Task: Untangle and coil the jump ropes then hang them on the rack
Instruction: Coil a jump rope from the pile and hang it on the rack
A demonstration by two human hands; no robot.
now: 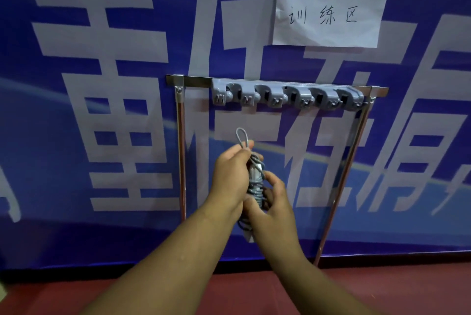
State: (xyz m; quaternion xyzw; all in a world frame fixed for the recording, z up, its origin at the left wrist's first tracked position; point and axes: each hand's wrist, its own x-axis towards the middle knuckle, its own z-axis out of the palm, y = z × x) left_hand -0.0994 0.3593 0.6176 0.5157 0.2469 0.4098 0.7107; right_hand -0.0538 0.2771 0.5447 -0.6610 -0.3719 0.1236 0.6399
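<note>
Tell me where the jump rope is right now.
Head view, centre: the bundled jump rope is gripped between the left hand and the right hand, in front of the blue banner, below the grey hook rack.

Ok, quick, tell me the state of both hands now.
Left hand: closed, pinching the rope just below its top loop.
Right hand: closed, gripping the rope lower down.

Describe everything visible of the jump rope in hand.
The jump rope is a thin grey cord, coiled into an upright bundle, with a pale piece, perhaps a handle, among the wraps. A small loop sticks up from the top. The left hand pinches it near that loop; the right hand grips the lower part. It is held below the rack, not touching it.
</note>
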